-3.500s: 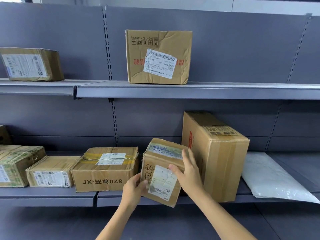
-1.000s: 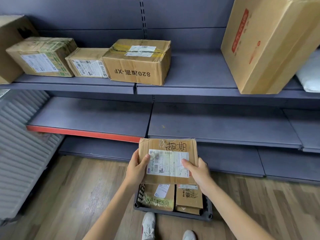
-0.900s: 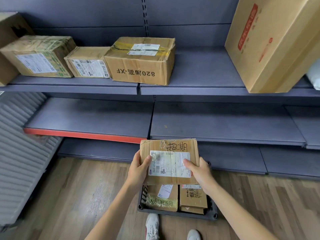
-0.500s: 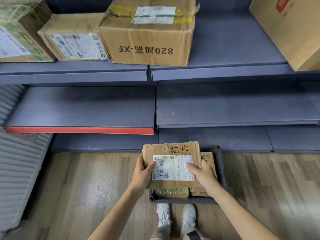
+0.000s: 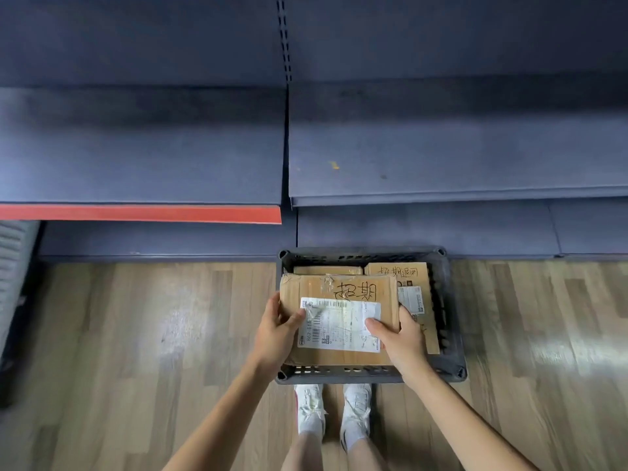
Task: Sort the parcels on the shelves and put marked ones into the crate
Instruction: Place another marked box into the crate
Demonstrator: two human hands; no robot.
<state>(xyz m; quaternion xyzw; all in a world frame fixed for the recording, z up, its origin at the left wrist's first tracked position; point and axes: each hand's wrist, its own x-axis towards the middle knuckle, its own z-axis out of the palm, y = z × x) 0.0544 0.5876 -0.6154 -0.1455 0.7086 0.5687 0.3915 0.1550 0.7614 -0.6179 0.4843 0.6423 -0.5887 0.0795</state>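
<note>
A flat cardboard parcel [image 5: 339, 288] with a white label and black handwriting on its top lies level over the dark grey crate [image 5: 452, 334] on the floor. My left hand [image 5: 277, 331] grips its left edge, thumb on the label. My right hand [image 5: 399, 338] grips its right edge, thumb on the label too. Under and beside it inside the crate lie other parcels: one with handwriting [image 5: 413, 287] at the right and another [image 5: 326, 270] at the back. I cannot tell whether the held parcel rests on them.
The crate stands on a wooden floor [image 5: 136, 351] against the base of grey shelving [image 5: 441, 158]. The left shelf has a red front edge [image 5: 139, 213]. A grey ribbed panel [image 5: 13, 266] is at the far left. My two white shoes [image 5: 333, 413] stand just before the crate.
Both hands brought the parcel from the middle shelf down over the crate. My view tilted down, so the upper shelves and their boxes left the frame.
</note>
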